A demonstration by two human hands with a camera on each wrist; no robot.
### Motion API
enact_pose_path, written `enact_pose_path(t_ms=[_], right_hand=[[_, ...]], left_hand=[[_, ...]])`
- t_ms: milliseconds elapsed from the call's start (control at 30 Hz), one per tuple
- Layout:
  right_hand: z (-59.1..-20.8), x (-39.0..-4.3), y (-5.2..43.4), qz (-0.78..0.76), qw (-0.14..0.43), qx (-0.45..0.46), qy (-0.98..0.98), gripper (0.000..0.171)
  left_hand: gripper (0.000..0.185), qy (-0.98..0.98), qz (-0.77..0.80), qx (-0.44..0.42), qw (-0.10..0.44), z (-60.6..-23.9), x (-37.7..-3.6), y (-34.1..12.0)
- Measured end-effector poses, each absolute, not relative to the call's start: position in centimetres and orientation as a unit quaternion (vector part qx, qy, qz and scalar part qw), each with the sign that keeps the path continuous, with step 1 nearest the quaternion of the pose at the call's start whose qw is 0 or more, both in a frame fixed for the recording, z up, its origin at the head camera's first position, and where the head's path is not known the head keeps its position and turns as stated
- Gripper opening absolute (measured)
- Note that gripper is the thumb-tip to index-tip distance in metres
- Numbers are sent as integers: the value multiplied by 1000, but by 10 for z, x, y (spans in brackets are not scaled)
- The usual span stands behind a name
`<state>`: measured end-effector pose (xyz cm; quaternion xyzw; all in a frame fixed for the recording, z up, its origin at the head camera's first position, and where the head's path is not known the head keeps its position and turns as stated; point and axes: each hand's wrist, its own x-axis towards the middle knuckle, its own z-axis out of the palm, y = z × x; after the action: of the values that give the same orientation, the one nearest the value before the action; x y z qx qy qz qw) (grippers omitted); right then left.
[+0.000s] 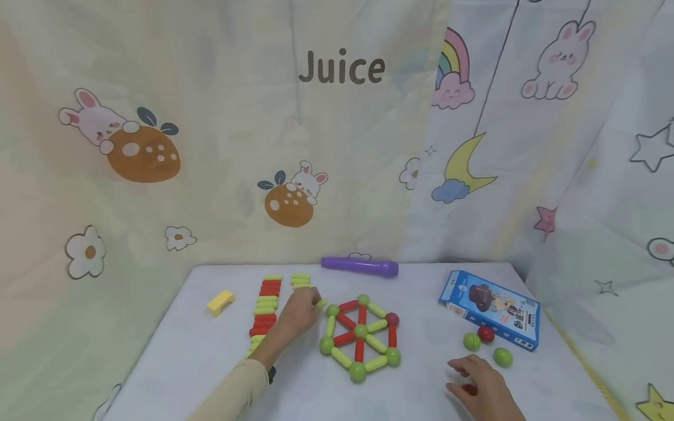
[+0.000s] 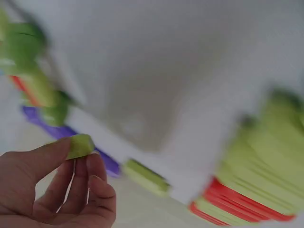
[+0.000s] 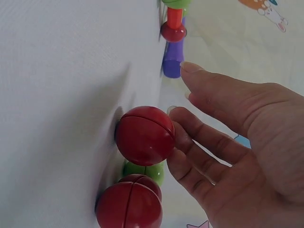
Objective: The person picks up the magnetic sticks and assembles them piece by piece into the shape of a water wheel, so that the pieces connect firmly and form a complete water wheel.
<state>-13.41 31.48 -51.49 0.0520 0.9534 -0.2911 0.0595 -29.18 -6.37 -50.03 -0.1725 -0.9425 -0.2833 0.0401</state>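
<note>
the left hand is pinching a short green stick between thumb and fingertips, right at the wheel's eleven o'clock edge. the wheel is made of red and green sticks with green balls at the joints and one dark red ball at two o'clock. it looks like the building step is going on, with the stick being brought to a green ball on the rim. the next move is calling for a gentle touch, end to ball, so the wheel is not getting pushed out of shape.

the right hand is resting at the wheel's four o'clock, fingers loosely bent and touching a red ball without gripping it. more loose balls, two green and one red, are lying near it, toward twelve o'clock.

rows of spare sticks are lying at the wheel's nine o'clock, with a yellow block farther out. a purple tube is lying at twelve o'clock.

the curtain behind is showing the word "juice". the blue box at two o'clock has print on it, but it is too small to read.
</note>
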Motion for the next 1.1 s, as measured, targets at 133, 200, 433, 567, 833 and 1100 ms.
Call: enact_pose_path(t_ms=[133, 200, 433, 567, 833, 1100], right_hand=[[-515, -132, 318, -284, 50, 52, 956, 44], [-514, -131, 319, -284, 47, 54, 956, 44], [-515, -130, 319, -283, 43, 48, 957, 45], [-515, -130, 321, -276, 60, 56, 958, 47], [-513, -129, 326, -256, 112, 61, 958, 45], [-511, -135, 336, -243, 145, 34, 958, 38]], left_hand=[[10, -889, -409, -204, 1, -486, -267, -37], [11, -871, -441, -214, -12, -484, -259, -25], [16, -861, -463, -209, -6, -504, -254, -7], [19, -859, -469, -205, -8, -514, -254, -5], [20, -855, -477, -201, -4, -515, -251, -3], [19, -851, -486, -198, 0, -514, -249, 0]])
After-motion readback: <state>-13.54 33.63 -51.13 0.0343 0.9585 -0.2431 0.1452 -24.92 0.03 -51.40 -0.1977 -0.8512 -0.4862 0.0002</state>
